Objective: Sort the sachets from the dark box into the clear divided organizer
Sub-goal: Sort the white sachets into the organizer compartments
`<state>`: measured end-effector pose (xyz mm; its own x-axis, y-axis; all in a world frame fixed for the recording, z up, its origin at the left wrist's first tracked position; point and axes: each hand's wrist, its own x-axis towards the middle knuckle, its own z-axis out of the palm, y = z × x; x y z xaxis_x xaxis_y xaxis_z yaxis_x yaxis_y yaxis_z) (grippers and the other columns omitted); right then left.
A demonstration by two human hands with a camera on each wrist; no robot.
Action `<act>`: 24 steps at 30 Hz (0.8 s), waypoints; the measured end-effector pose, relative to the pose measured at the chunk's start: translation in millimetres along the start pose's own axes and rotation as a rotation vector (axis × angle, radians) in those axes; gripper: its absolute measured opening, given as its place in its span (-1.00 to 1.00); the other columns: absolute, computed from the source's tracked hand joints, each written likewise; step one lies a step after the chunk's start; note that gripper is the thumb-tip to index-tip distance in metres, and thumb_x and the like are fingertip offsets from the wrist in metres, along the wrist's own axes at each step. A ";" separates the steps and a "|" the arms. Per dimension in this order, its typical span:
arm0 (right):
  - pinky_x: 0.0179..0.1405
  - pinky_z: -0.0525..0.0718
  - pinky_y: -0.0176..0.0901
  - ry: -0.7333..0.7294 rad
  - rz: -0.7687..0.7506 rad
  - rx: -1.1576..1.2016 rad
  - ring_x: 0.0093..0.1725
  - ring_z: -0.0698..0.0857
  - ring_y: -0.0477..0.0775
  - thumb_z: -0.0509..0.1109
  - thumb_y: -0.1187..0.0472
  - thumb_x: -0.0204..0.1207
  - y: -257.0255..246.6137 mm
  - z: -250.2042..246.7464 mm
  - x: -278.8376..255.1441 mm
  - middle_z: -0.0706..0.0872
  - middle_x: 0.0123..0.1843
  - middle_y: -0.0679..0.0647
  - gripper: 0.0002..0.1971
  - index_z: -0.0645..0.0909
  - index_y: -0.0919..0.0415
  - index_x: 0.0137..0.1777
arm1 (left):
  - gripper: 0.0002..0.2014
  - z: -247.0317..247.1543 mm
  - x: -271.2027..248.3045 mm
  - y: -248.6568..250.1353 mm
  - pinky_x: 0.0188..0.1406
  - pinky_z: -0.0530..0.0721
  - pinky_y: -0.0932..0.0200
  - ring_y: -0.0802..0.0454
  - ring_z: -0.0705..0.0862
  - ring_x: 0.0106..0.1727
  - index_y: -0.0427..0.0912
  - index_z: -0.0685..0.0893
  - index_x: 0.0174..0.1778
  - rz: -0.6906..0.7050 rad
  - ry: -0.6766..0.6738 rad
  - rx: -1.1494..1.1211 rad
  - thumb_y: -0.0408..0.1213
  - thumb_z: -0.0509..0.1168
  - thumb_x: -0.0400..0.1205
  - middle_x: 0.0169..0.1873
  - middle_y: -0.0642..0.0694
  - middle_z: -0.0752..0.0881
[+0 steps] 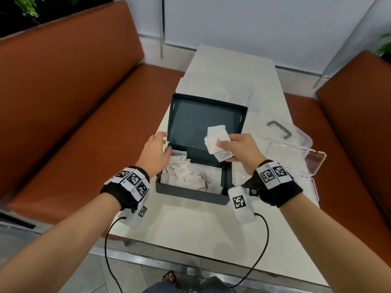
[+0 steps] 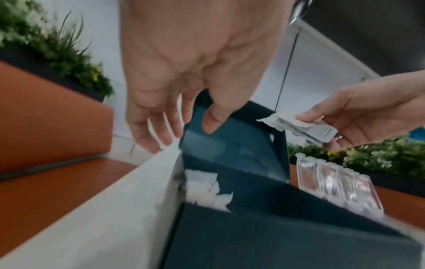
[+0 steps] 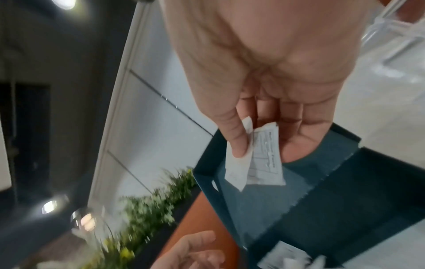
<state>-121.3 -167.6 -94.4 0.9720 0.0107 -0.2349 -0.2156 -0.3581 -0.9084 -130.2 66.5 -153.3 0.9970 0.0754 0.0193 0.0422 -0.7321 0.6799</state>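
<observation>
A dark box with its lid standing open sits mid-table, its left half full of white sachets. My right hand hovers above the box's right side and pinches a small bunch of white sachets between thumb and fingers; the same bunch of sachets shows in the right wrist view, and again as sachets in the left wrist view. My left hand hangs with relaxed, spread fingers at the box's left edge, holding nothing. The clear divided organizer lies open to the right of the box.
The white table is narrow, with orange benches on both sides. The organizer's clear lid with a grey handle lies behind it. Cables run from both wrist cameras over the near table edge.
</observation>
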 end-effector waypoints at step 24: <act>-0.25 0.67 -0.19 0.153 -0.075 0.102 -0.24 0.65 -0.05 0.54 0.20 0.46 15.9 -75.3 -24.7 0.74 -0.18 0.13 -0.84 0.71 0.27 -0.04 | -0.70 56.1 -11.3 147.8 -0.07 0.81 -0.05 -0.28 0.75 0.13 -0.34 0.56 0.35 -0.242 -0.505 -1.345 -0.50 0.23 0.69 0.21 -0.36 0.70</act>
<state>-141.6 -243.8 -77.0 0.9869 -0.1113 -0.1171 -0.1431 -0.2653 -0.9535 -131.6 -80.5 -94.1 0.9029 -0.3465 -0.2545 0.3997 0.4589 0.7935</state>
